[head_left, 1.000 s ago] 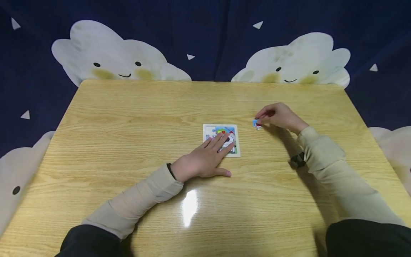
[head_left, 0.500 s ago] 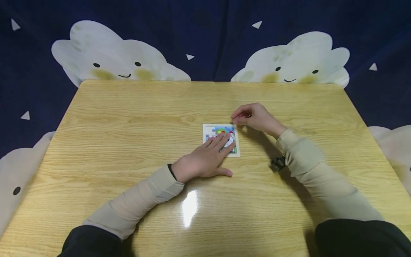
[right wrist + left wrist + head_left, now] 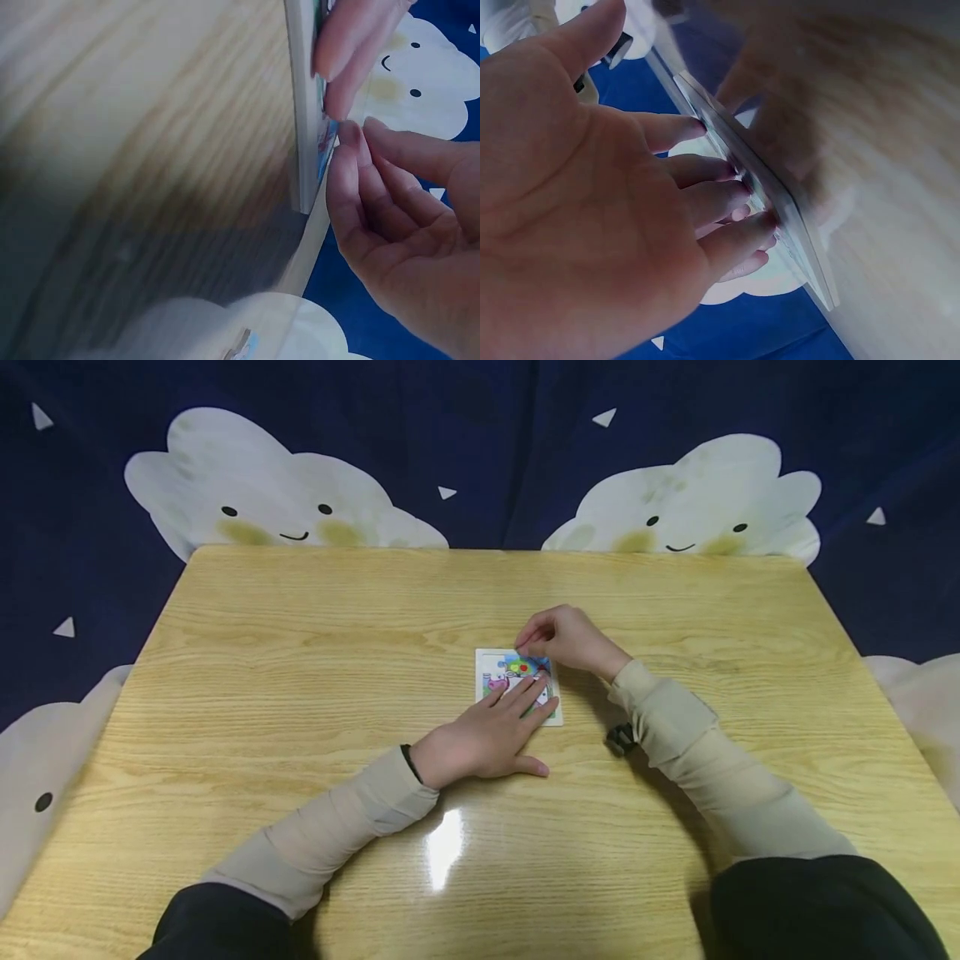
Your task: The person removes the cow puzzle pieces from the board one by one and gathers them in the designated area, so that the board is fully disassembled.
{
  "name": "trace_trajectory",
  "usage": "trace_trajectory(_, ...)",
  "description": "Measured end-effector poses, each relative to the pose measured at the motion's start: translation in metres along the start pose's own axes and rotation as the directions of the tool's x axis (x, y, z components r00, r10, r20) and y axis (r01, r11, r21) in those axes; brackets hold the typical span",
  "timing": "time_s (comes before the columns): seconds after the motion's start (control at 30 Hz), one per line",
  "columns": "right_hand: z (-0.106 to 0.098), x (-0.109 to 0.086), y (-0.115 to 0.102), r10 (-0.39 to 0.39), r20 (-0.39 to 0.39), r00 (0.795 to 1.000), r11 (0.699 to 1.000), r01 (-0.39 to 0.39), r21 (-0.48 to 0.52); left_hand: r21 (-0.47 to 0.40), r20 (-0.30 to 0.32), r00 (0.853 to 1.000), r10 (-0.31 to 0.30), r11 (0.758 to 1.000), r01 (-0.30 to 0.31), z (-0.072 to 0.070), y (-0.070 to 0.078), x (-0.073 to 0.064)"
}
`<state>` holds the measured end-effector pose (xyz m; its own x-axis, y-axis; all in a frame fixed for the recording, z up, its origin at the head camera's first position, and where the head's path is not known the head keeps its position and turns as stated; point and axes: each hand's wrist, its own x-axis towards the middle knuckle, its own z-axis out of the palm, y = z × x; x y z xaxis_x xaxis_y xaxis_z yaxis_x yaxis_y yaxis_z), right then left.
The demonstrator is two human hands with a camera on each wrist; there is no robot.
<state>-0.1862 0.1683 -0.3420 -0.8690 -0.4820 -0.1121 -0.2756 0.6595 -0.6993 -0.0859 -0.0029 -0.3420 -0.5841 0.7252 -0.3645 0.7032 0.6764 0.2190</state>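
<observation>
A small square jigsaw puzzle with a pale frame (image 3: 478, 689) lies mid-table, showing a colourful cartoon picture; its upper left patch is whitish. My left hand (image 3: 483, 739) rests on it, fingers (image 3: 720, 199) extended and fingertips touching its face, thumb apart on the near side. Over the far edge, my right hand (image 3: 573, 639) has bent fingers, their tips close together at the blue part of the picture. Whether they pinch a piece is hidden. In the right wrist view, a loose puzzle piece (image 3: 244, 345) lies beyond the puzzle; the head view does not show it.
The wooden table (image 3: 300, 635) stands against a dark blue curtain (image 3: 495, 460) printed with smiling clouds. A black device (image 3: 621, 739) sits under the right wrist. Light glares off the table near the front.
My right hand has moved left, from the loose blue puzzle piece at the right to the puzzle's far edge. My left hand stays on the puzzle, shifting only slightly.
</observation>
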Motion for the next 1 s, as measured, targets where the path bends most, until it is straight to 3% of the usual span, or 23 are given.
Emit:
trace_trajectory(0.43, -0.002, 0.01, -0.001, -0.001, 0.049, 0.999, 1.0, 0.002, -0.026, -0.019, 0.016, 1.0, 0.002, 1.0, -0.002, -0.001, 0.0, 0.0)
trace_trajectory(0.7, -0.005, 0.013, 0.0, 0.087, 0.103, 0.991, 0.993, -0.094, 0.069, -0.044, 0.006, 1.0, 0.009, 0.999, -0.009, 0.0, 0.001, 0.001)
trace_trajectory(1.0, -0.008, 0.013, -0.004, 0.099, 0.133, 0.986, 0.969, -0.126, 0.211, -0.035, 0.04, 0.999, -0.011, 0.999, 0.012, 0.0, 0.0, 0.003)
